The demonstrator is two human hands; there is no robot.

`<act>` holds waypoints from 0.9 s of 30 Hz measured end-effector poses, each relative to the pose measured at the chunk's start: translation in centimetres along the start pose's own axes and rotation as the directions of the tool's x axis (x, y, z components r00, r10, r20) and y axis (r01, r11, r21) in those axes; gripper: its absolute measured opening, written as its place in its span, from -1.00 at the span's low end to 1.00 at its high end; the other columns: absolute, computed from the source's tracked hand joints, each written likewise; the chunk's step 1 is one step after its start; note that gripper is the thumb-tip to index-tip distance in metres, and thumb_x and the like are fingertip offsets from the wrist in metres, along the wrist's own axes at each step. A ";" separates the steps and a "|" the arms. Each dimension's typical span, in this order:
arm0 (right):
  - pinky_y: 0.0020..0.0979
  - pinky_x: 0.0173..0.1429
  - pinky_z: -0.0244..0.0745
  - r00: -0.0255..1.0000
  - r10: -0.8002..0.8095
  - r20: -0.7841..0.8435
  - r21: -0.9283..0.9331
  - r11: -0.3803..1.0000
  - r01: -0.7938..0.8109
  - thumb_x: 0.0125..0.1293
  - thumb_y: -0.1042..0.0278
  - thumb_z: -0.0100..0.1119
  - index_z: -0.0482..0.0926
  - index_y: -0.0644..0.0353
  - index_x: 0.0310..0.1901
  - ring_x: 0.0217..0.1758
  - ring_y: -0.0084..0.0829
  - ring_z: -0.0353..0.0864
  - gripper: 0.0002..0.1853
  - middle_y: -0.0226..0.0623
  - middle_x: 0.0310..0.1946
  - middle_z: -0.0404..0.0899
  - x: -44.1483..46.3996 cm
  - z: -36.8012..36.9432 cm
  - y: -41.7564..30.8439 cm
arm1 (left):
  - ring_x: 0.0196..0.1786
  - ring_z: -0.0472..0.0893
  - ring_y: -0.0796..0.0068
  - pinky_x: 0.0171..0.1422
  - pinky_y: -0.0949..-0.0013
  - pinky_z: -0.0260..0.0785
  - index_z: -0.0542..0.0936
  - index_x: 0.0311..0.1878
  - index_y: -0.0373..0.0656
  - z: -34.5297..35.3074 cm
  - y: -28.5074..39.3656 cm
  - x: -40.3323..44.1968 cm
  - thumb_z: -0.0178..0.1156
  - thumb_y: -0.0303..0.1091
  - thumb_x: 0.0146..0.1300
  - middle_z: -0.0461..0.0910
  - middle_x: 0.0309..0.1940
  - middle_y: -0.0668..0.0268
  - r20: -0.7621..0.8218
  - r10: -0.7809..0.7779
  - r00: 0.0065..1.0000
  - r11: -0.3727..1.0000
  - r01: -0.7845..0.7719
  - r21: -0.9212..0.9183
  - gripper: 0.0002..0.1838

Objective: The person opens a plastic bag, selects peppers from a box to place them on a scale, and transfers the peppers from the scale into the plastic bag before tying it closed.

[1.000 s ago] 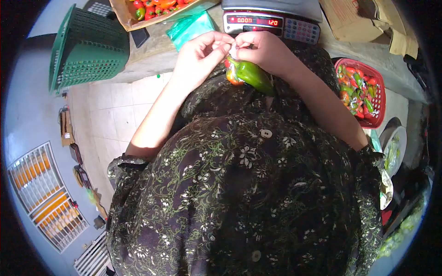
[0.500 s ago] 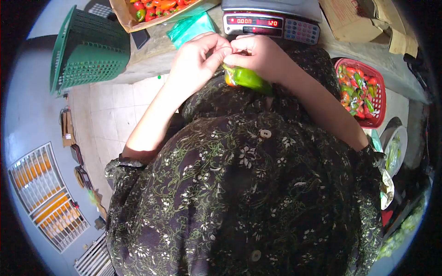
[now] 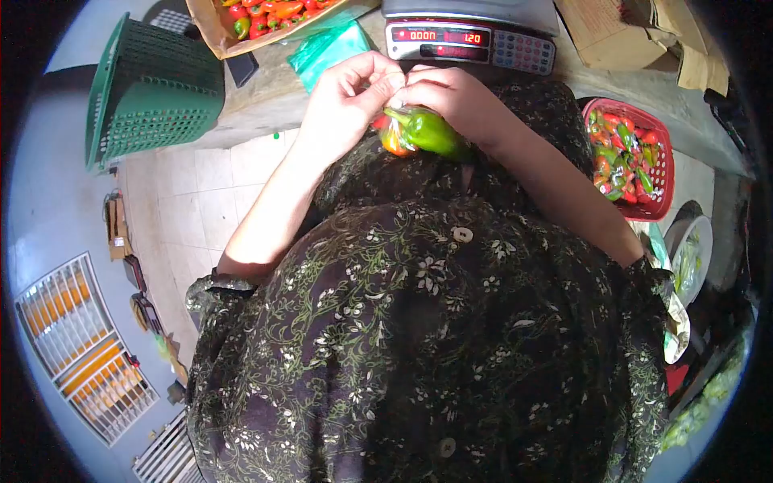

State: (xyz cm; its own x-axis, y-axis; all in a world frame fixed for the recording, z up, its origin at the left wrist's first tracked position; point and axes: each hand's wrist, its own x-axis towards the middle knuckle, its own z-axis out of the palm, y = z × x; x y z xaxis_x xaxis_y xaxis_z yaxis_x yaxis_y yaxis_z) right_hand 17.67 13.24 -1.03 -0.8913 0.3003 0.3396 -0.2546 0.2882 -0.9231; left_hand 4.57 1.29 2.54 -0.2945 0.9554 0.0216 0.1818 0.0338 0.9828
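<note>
A clear plastic bag of peppers point(image 3: 431, 133) hangs below my two hands, with a green pepper and some red and orange ones showing through it. My left hand point(image 3: 354, 92) pinches at the gathered top of the bag, thumb against fingers. Close against it, my right hand point(image 3: 447, 88) is also closed at the bag's top, its fingers curled. The twisted neck of the bag is mostly hidden between the fingertips. Just beyond my hands stands a digital scale point(image 3: 471, 44) with lit red digits.
Green plastic bags point(image 3: 330, 52) and a dark phone point(image 3: 241, 68) lie on the ledge, beside a cardboard box point(image 3: 229, 40) of red peppers. A green basket point(image 3: 161, 97) stands left. On the right are a red basket point(image 3: 664, 161) of bagged peppers and torn cardboard point(image 3: 604, 32).
The bag of peppers has swung a little, so more of the red and orange ones shows. Both hands stay close together at its top, with only small finger shifts.
</note>
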 end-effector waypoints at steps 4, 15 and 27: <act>-0.41 -0.22 0.44 0.938 0.347 0.009 0.182 0.922 -0.342 0.12 0.19 0.19 0.61 0.24 -0.39 -0.42 -0.47 0.57 -0.75 -0.24 -0.51 0.60 -0.1 0.2 -1.3 | -0.39 0.44 0.78 -0.32 0.64 0.29 0.56 -0.25 -0.23 0.4 0.2 -0.2 0.12 -0.43 0.33 0.53 -0.46 0.49 -0.040 0.002 0.999 1.000 -0.001 0.006 -0.91; -0.45 -0.13 0.47 0.971 0.236 -0.036 0.146 0.962 -0.229 0.15 0.22 0.16 0.66 0.20 -0.32 -0.30 -0.48 0.63 -0.78 -0.26 -0.38 0.65 -0.2 1.2 -1.1 | -0.48 0.39 0.74 -0.43 0.63 0.23 0.53 -0.25 -0.18 0.9 0.1 -0.4 0.11 -0.32 0.34 0.48 -0.50 0.49 -0.083 -0.331 0.940 0.799 0.233 -0.554 -0.86; -0.31 0.07 0.44 0.976 -0.009 -0.220 -0.254 0.966 -0.049 0.06 0.13 0.36 0.68 0.17 -0.26 -0.09 -0.32 0.61 -0.69 -0.19 -0.33 0.61 -0.8 1.3 0.6 | -0.24 0.46 0.68 -0.14 0.57 0.26 0.53 -0.25 -0.16 1.4 -0.3 0.0 0.13 -0.35 0.31 0.51 -0.36 0.45 -0.219 -0.015 0.976 0.996 -0.004 -0.085 -0.90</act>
State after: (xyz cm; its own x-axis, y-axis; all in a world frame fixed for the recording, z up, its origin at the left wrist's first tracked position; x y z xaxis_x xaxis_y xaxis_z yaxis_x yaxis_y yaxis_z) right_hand 17.72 12.01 -2.09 -0.7848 0.4903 0.3790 -0.1076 0.4944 -0.8625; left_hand 5.81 1.65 1.97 -0.4952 0.8675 0.0467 0.1027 0.0051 0.9947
